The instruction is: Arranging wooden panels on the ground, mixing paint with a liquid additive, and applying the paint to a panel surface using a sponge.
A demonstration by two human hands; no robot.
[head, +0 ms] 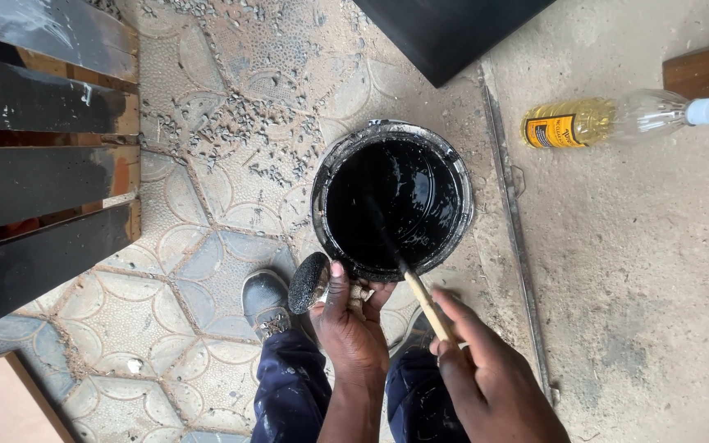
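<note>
Below, left hand point(353, 320) gripping black paint can point(393, 199); right hand point(486, 369) pinching stick point(427, 303); yellow-labelled bottle point(617, 119) lying right.

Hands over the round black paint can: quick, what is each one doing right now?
Left hand: closed on the rim of the round black paint can.
Right hand: closed on a thin wooden stick dipped in the paint.

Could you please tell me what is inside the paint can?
Glossy black paint fills the can, and a stick held by the right hand dips in. Its submerged end and the bottom are hidden.
</note>
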